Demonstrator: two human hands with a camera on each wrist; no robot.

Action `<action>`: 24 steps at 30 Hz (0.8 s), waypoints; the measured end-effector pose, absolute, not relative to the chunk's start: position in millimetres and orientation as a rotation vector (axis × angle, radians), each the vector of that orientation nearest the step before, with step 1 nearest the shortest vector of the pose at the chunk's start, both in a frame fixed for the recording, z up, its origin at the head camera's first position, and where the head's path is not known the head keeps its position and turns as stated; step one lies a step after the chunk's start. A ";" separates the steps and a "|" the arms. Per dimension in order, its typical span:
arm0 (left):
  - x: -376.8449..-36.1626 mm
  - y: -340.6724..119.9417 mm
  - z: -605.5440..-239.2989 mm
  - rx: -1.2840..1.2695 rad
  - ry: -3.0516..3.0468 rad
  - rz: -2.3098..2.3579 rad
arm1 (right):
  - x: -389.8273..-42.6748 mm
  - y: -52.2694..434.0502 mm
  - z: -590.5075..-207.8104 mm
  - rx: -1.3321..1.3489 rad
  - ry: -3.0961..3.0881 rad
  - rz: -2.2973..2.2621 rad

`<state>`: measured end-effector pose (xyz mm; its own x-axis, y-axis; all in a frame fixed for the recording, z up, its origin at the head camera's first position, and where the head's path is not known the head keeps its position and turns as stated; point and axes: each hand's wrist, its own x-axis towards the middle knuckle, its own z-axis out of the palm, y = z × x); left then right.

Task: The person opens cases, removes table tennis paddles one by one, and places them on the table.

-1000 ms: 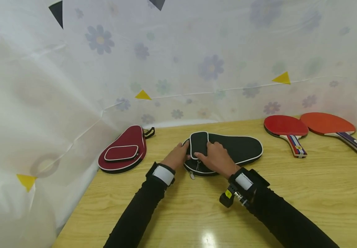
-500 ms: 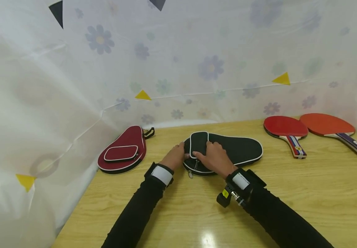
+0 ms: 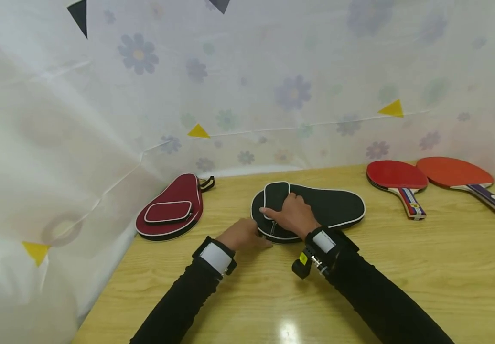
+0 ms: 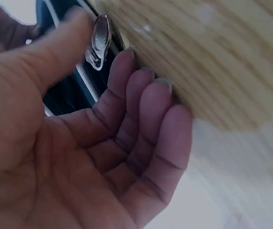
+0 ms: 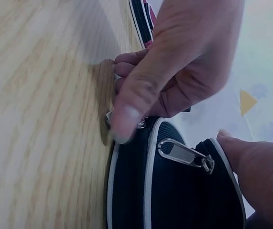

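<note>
The pear-shaped black fabric case (image 3: 333, 204) with white piping lies on the pale wooden worktop (image 3: 256, 306), a maroon fabric case (image 3: 178, 195) at its nine o'clock. The right hand (image 3: 296, 215) holds its raised black pocket (image 3: 275, 195). At eight o'clock, the left hand (image 3: 244, 234) curls loosely, thumb apart from fingers, by a silvery metal zip pull (image 4: 101, 34).

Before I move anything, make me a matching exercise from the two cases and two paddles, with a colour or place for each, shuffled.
Things:
1. Black case
2. Maroon case
3. Striped-handled paddle
4. Dark-handled paddle

Colours and places:
A. Orange face showing
B. Under the right grip
C. Bright red face showing
D. Leftmost of the four in the head view

Pairs: 1-B, 2-D, 3-C, 4-A
</note>
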<state>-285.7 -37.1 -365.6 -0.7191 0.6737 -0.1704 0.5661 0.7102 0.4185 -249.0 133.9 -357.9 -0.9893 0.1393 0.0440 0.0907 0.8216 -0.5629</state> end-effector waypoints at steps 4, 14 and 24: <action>-280.8 -30.1 -366.0 0.950 2.672 0.449 | -250.4 130.3 -358.3 -0.185 -2.917 0.808; -275.2 -28.4 -366.1 0.885 2.720 0.449 | -253.8 125.5 -358.3 -0.233 -2.923 0.846; -278.0 -34.7 -364.7 0.912 2.683 0.505 | -254.2 129.4 -358.5 -0.212 -2.960 0.895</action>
